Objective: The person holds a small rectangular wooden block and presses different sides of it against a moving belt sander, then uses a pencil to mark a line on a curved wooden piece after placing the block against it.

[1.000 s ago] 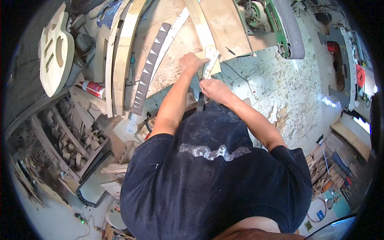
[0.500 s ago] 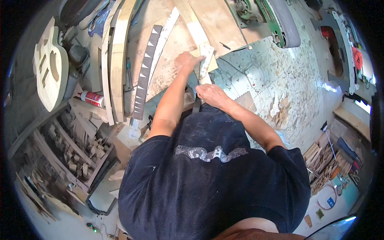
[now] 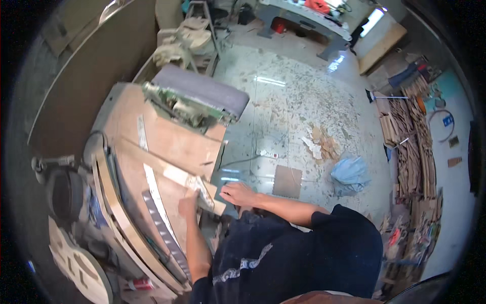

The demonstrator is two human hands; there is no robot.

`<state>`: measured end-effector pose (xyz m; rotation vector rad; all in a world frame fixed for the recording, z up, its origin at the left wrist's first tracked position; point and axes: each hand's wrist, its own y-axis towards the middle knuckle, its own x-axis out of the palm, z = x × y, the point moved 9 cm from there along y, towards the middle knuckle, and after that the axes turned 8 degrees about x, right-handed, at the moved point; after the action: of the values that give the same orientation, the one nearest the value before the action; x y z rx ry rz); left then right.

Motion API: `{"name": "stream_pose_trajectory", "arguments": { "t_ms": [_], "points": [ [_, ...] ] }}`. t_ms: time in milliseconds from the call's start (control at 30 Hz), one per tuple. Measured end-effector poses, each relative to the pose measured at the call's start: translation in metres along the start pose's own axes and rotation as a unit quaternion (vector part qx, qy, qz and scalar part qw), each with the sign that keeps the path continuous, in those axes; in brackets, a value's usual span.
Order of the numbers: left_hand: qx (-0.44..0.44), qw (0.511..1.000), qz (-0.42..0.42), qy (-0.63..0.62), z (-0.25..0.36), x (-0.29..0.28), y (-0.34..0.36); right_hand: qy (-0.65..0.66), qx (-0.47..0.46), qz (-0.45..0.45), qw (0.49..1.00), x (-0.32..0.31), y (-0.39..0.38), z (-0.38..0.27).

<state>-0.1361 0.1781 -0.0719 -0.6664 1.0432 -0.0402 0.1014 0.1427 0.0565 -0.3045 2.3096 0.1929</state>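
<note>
Gripping a pale wooden strip [image 3: 201, 191] in the fingers of the left hand [image 3: 187, 205], at the near edge of the wooden bench [image 3: 167, 142]. Lying with its long axis running from eleven o'clock to five o'clock, far end pointing toward eleven. Hovering just beside it at three o'clock, the right hand [image 3: 238, 193], fingers loosely curled, holding nothing visible. Standing at one o'clock of the strip, a belt sander [image 3: 202, 99]. Differing from half a second ago: right hand lifting off the strip, view swinging toward the littered floor [image 3: 293, 116].
</note>
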Motion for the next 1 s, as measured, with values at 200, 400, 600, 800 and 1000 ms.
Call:
{"name": "stream_pose_trajectory", "arguments": {
  "t_ms": [200, 400, 600, 800, 1000],
  "points": [
    [-0.01, 0.995, -0.07, -0.065, -0.009, 0.011, 0.007, -0.012, 0.082, 0.013, 0.996, -0.012, -0.016, 0.052],
    [-0.008, 0.999, -0.036, -0.014, -0.021, 0.019, 0.017, 0.023, 0.131, 0.027, 0.991, -0.017, -0.032, 0.092],
    [-0.005, 1.0, -0.017, -0.006, -0.009, 0.006, 0.009, 0.019, 0.161, -0.015, 0.987, -0.009, -0.021, 0.134],
    [-0.046, 0.996, -0.068, -0.018, -0.033, 0.032, 0.022, 0.026, 0.209, -0.023, 0.977, 0.004, -0.012, 0.165],
    [-0.077, 0.995, -0.05, -0.049, -0.021, 0.013, -0.012, 0.046, 0.188, -0.101, 0.976, -0.007, 0.003, 0.138]
  ]
}}
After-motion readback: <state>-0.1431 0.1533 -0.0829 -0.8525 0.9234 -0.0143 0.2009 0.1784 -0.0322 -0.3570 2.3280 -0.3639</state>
